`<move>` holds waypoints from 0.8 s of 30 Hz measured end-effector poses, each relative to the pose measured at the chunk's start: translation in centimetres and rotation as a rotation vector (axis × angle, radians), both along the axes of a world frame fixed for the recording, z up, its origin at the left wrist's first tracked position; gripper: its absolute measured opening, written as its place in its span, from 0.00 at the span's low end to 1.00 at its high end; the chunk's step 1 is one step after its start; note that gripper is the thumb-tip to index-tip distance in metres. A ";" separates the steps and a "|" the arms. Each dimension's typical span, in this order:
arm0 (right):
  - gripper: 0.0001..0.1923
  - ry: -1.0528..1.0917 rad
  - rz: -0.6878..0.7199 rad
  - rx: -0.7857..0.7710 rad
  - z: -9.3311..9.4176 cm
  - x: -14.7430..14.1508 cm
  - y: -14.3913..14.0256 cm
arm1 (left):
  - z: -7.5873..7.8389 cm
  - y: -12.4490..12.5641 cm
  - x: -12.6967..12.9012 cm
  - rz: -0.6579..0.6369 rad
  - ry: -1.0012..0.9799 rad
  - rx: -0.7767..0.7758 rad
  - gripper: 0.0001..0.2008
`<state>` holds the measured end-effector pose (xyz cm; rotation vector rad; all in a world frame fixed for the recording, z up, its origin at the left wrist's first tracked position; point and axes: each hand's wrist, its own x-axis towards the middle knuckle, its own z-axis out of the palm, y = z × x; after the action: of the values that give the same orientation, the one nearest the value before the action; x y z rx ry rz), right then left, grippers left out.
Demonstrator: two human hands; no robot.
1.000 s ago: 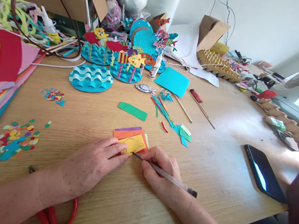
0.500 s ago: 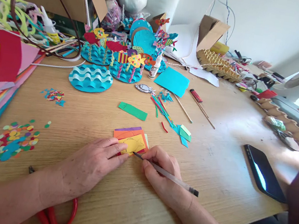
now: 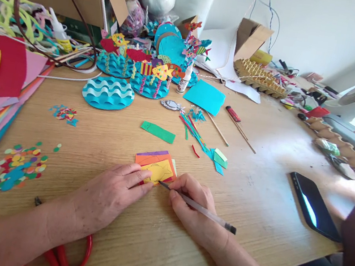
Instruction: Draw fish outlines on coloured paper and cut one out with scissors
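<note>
Wood-grain surface point(image 3: 255, 196) is carrying a spread of paper craft under bright window light. At its near edge the right hand point(image 3: 193, 210) is pinching a clear pen point(image 3: 199, 208) in clenched fingers point(image 3: 177, 193), the tip touching the lower edge of a yellow paper piece point(image 3: 160, 171) with a fish outline on it. The left hand point(image 3: 108, 196) is lying flat, its released fingers point(image 3: 137, 180) pressing the yellow piece's left corner, seemingly to keep it from sliding under the pen. That piece is topping a small stack of coloured papers point(image 3: 151, 156). Further out, red scissors point(image 3: 65, 255) are peeking from under the left forearm, confetti dots point(image 3: 15, 167) are lying to the left, a phone point(image 3: 312, 210) to the right, and blue wave discs point(image 3: 107, 92) are sitting well beyond.
</note>
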<state>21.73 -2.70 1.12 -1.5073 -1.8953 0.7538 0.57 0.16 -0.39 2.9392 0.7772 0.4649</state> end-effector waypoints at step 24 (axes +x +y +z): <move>0.05 -0.001 0.012 0.037 -0.3 0.0 0.1 | -0.1 0.0 0.0 -0.007 0.029 0.009 0.19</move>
<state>21.73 -2.62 0.80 -1.4744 -1.9105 0.7195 0.56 0.18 -0.46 2.9621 0.7693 0.4280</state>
